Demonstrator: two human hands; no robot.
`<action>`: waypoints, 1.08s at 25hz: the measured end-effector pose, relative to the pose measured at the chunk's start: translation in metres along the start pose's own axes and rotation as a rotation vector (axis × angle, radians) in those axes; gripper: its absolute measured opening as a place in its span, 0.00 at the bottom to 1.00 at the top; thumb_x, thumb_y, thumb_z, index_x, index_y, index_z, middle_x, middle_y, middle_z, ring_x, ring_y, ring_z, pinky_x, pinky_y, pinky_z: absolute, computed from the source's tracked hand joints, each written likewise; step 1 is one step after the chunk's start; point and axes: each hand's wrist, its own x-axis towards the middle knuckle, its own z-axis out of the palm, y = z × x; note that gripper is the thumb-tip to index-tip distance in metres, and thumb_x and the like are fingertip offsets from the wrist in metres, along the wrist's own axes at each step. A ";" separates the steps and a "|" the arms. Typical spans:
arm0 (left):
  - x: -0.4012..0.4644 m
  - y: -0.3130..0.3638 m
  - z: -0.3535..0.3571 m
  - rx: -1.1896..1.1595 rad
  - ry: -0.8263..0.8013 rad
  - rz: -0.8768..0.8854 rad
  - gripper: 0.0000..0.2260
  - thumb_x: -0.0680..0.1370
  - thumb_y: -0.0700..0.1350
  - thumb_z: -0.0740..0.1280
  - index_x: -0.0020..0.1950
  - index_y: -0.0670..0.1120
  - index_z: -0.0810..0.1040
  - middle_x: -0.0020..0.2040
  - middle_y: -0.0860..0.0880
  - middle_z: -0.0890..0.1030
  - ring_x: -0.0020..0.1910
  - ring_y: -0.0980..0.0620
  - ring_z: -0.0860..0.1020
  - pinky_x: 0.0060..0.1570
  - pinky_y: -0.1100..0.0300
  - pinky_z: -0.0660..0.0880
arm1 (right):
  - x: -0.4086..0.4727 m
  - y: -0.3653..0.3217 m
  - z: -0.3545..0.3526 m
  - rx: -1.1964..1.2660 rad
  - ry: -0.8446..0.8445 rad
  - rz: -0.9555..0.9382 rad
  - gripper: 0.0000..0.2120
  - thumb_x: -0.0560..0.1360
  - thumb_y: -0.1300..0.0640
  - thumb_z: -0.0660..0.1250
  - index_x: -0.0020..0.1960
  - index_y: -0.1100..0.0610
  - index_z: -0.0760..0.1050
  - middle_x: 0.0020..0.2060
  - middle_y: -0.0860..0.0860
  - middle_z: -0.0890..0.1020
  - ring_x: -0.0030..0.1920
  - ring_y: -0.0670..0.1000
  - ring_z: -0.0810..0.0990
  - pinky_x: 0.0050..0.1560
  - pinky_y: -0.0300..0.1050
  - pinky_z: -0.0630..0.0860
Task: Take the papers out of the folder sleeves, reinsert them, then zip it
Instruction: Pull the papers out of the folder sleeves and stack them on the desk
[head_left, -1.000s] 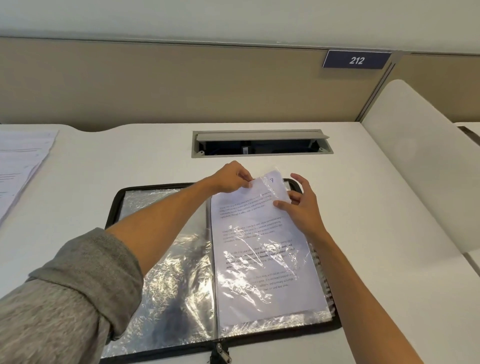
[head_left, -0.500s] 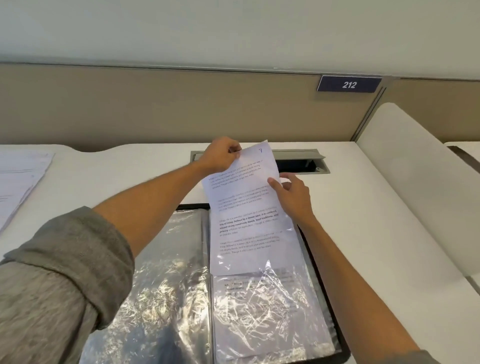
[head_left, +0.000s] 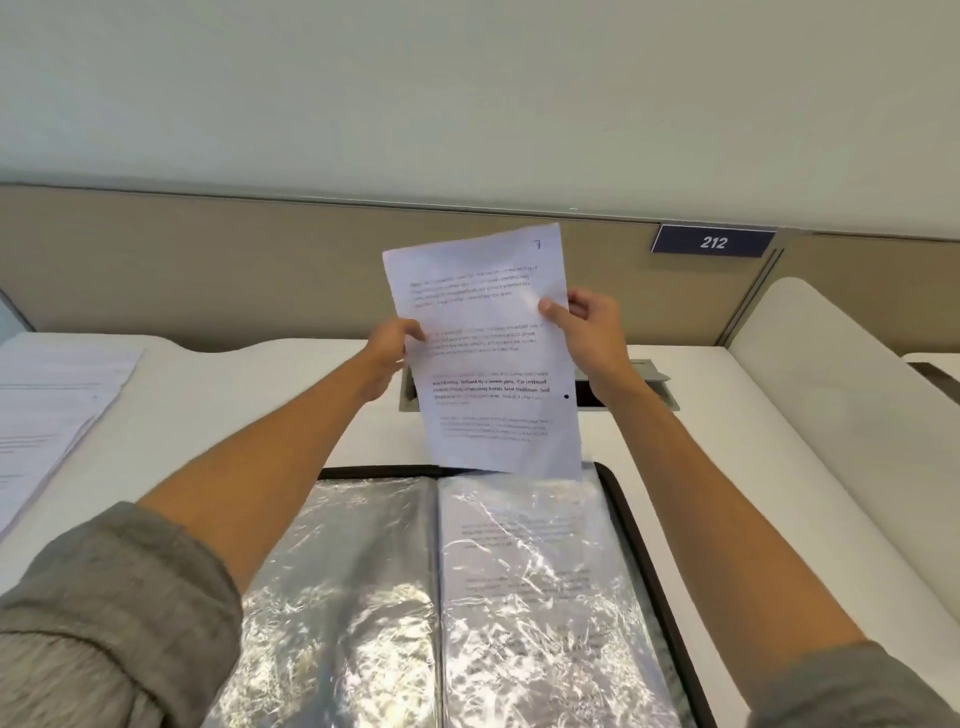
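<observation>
A printed white paper (head_left: 488, 358) hangs in the air above the far edge of the open black zip folder (head_left: 644, 525). My left hand (head_left: 387, 351) pinches the sheet's left edge, and my right hand (head_left: 589, 325) pinches its right edge with the thumb on the front. The sheet is fully out of the sleeves. The folder lies flat on the white desk. Its crinkled clear sleeves (head_left: 358, 587) fill both halves. Another printed page (head_left: 540, 587) shows through the right-hand sleeve.
A stack of loose printed sheets (head_left: 47, 415) lies at the left on the desk (head_left: 218, 415). A grey cable hatch (head_left: 644, 384) sits behind the held sheet. A beige partition with a "212" sign (head_left: 712, 241) stands behind, and a white divider (head_left: 831, 395) on the right.
The sheet slid up out of the right sleeve and now hangs free above the folder. My left hand moved from its top corner to its left edge; my right hand rose with it.
</observation>
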 end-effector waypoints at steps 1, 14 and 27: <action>-0.005 0.001 -0.004 -0.043 -0.066 -0.001 0.19 0.71 0.38 0.64 0.63 0.43 0.76 0.63 0.46 0.79 0.57 0.44 0.78 0.58 0.50 0.74 | 0.002 -0.009 0.003 0.035 0.034 -0.018 0.05 0.78 0.63 0.68 0.53 0.62 0.79 0.39 0.47 0.86 0.39 0.46 0.85 0.40 0.41 0.81; -0.083 0.001 -0.136 0.063 0.132 0.146 0.10 0.75 0.32 0.68 0.53 0.44 0.80 0.49 0.49 0.83 0.45 0.50 0.83 0.43 0.57 0.79 | -0.081 -0.003 0.124 -0.117 0.038 -0.014 0.10 0.74 0.62 0.69 0.55 0.56 0.76 0.41 0.48 0.86 0.39 0.48 0.85 0.38 0.40 0.79; -0.213 -0.114 -0.353 0.266 0.587 -0.071 0.08 0.73 0.34 0.67 0.50 0.42 0.80 0.48 0.45 0.83 0.49 0.42 0.82 0.54 0.45 0.79 | -0.226 0.053 0.322 -0.242 -0.300 0.073 0.12 0.74 0.60 0.72 0.57 0.52 0.80 0.45 0.50 0.83 0.41 0.44 0.81 0.48 0.37 0.78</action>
